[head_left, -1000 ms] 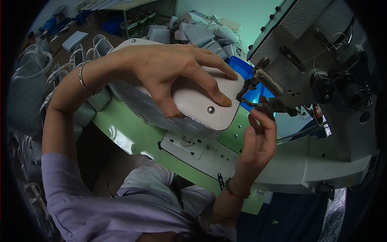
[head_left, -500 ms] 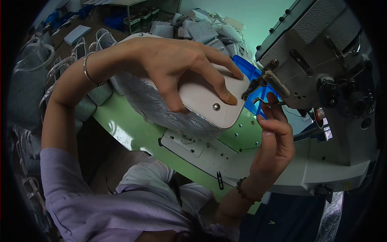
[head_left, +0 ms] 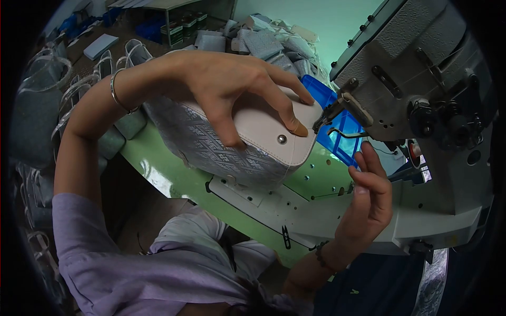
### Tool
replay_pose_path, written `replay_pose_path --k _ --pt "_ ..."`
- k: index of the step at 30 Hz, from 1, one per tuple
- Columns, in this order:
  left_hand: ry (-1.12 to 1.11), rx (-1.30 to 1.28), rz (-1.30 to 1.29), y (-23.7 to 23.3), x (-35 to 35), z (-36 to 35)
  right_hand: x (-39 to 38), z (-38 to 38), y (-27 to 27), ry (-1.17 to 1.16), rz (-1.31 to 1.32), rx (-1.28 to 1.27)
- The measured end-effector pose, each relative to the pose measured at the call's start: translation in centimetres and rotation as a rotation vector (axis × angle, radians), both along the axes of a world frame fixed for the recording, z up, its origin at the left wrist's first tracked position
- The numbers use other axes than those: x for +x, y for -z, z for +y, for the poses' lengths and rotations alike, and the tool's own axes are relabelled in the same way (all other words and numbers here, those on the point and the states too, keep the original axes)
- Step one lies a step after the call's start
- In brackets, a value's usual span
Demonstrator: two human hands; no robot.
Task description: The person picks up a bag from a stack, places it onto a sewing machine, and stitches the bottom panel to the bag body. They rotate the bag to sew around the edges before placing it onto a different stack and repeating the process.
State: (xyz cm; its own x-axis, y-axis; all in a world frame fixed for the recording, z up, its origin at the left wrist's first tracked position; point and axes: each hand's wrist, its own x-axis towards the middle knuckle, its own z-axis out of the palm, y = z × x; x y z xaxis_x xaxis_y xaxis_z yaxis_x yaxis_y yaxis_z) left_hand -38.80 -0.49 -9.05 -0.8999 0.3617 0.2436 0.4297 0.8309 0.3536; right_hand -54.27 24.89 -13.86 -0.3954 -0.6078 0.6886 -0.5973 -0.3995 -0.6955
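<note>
- Setting: sewing workshop, bag-making.
- Industrial sewing machine (head_left: pixel 421 105) mounted on green worktable (head_left: pixel 155 171); patterned bag (head_left: pixel 211 142) at its needle.
- Row of similar bags (head_left: pixel 105 66) with clear handles alongside.
- Heap of cut fabric pieces (head_left: pixel 274 45) behind; stocked shelf (head_left: pixel 182 23); blue bin (head_left: pixel 321 92) beside the machine.

Pale green wall (head_left: pixel 316 16) behind cluttered shelving (head_left: pixel 176 13).

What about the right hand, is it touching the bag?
Apart. The head view shows green table between the open right hand and the bag.
</note>
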Motion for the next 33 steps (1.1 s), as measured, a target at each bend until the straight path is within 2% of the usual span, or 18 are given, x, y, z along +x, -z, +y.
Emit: replay_pose_path --k 9,11,14,19,33 --pt "0.012 -0.018 0.030 0.2 -0.2 -0.2 -1.0 2.6 -0.1 0.091 0.034 -0.024" --pt "0.009 -0.131 0.109 0.0 0.0 -0.2 -1.0 2.4 0.2 0.093 0.032 -0.017" --pt "0.004 -0.109 0.067 -0.3 0.1 -0.1 -0.3 1.2 1.0 0.055 -0.010 0.094" --pt "0.031 -0.130 0.117 -0.3 -0.1 0.0 0.8 -1.2 2.0 -0.034 0.160 0.219" --pt "0.052 -0.069 0.052 -0.4 -0.3 -0.6 1.9 -1.7 2.3 -0.014 0.251 0.181"
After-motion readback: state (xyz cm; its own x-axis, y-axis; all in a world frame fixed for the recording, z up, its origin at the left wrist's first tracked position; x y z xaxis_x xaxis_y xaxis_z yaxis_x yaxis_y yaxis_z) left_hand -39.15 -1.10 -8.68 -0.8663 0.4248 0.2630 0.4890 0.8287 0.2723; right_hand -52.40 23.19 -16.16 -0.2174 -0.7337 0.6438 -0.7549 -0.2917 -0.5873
